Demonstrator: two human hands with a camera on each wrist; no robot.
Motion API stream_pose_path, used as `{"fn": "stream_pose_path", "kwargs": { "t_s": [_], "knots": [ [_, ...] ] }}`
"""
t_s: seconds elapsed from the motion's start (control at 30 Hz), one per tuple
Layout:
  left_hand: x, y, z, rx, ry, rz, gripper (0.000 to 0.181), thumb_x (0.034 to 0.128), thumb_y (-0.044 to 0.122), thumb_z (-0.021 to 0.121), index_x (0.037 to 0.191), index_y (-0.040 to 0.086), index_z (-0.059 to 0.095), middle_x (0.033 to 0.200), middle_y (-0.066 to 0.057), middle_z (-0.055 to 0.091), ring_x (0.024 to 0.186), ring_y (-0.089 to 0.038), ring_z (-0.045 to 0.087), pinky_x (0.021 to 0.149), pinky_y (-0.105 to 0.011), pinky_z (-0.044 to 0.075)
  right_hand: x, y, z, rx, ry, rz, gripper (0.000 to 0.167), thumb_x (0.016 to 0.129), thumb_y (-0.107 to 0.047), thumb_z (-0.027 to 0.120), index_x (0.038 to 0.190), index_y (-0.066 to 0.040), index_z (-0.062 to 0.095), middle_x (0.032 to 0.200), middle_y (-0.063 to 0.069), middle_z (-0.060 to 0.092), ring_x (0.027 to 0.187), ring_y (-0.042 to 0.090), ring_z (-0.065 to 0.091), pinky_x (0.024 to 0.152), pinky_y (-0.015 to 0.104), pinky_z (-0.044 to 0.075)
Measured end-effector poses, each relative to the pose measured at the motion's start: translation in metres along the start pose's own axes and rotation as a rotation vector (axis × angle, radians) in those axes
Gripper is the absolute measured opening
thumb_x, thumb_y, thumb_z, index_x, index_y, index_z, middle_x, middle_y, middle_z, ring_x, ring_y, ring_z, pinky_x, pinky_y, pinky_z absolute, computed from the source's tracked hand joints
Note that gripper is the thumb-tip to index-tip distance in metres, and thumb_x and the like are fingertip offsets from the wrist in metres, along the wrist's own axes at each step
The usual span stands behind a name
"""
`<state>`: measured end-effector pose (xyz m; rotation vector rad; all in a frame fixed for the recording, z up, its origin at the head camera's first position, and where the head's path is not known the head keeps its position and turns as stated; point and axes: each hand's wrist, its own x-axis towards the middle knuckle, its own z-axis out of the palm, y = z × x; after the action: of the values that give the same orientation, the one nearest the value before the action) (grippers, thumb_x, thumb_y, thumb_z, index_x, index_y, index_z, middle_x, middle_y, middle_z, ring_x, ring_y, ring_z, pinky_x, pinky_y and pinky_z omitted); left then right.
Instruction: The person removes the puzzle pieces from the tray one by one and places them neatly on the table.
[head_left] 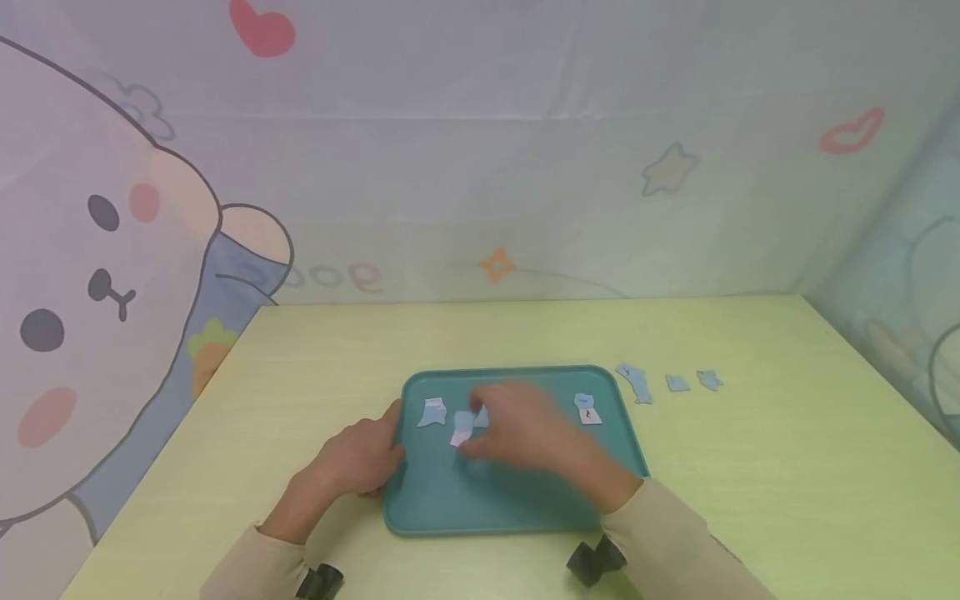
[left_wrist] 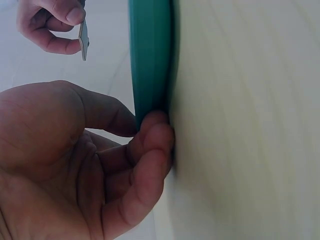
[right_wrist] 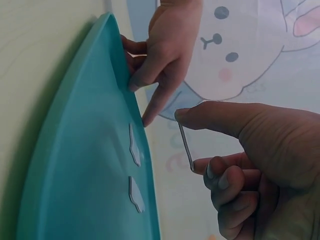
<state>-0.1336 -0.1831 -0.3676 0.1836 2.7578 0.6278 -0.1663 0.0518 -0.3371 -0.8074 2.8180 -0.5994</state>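
Observation:
Thumb and fingers of my left hand (head_left: pixel 362 457) grip the left rim of the teal tray (head_left: pixel 450 508); in the left wrist view the left hand (left_wrist: pixel 100 160) has its fingers curled against the tray's edge (left_wrist: pixel 150 55). Above the tray, my right hand (head_left: pixel 517 425), blurred, pinches a small blue-and-white piece (head_left: pixel 462 427). That thin piece (right_wrist: pixel 185 145) shows edge-on between thumb and finger of my right hand (right_wrist: pixel 260 165). A pale blue piece (head_left: pixel 432 412) lies at the tray's upper left, another (head_left: pixel 482 418) partly behind the right fingers, and a blue-and-white one (head_left: pixel 587 409) at the upper right.
Right of the tray on the pale yellow table (head_left: pixel 750 483) lie a long blue piece (head_left: pixel 636 384), a squarish piece (head_left: pixel 677 382) and a smaller irregular one (head_left: pixel 708 379). Behind the table hangs a printed cloth (head_left: pixel 450 167) with a cartoon animal at the left.

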Motion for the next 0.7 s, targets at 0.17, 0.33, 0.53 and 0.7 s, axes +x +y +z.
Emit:
{"fn": "stream_pose_path", "kwargs": {
  "t_s": [0.17,0.33,0.53,0.7],
  "knots": [
    [0.001,0.000,0.000,-0.002,0.000,-0.001,0.068,0.1023,0.009,0.046,0.163,-0.011,0.021,0.059,-0.006,0.058,0.046,-0.015,0.053,0.049,-0.028,0.037,0.000,0.006,-0.008,0.026,0.014,0.025,0.042,0.085,-0.037,0.084,0.116,-0.010,0.073,0.092,-0.002,0.072,0.075,0.016,0.060,0.072,0.034,0.052],
    [0.000,0.001,0.000,-0.013,-0.003,-0.005,0.069,0.1021,0.009,0.046,0.163,-0.011,0.020,0.060,-0.006,0.058,0.046,-0.015,0.053,0.050,-0.028,0.037,-0.001,0.011,-0.013,0.021,0.016,0.057,0.044,0.086,-0.036,0.084,0.120,-0.011,0.073,0.100,-0.001,0.075,0.076,0.014,0.060,0.074,0.034,0.053],
    [0.000,0.001,0.000,-0.021,-0.005,-0.007,0.070,0.1021,0.009,0.047,0.164,-0.010,0.020,0.060,-0.006,0.058,0.046,-0.015,0.052,0.050,-0.028,0.037,-0.002,0.018,-0.019,0.028,0.052,0.092,0.044,0.086,-0.036,0.084,0.119,-0.010,0.072,0.097,0.001,0.073,0.074,0.015,0.060,0.068,0.032,0.051],
    [0.001,0.000,0.000,-0.019,-0.001,-0.007,0.070,0.1014,0.009,0.047,0.163,-0.010,0.020,0.060,-0.005,0.057,0.046,-0.014,0.051,0.050,-0.028,0.037,-0.004,0.024,-0.025,0.007,0.081,0.089,0.043,0.085,-0.037,0.085,0.116,-0.010,0.073,0.097,0.002,0.074,0.077,0.017,0.060,0.068,0.032,0.050]
  ]
}}
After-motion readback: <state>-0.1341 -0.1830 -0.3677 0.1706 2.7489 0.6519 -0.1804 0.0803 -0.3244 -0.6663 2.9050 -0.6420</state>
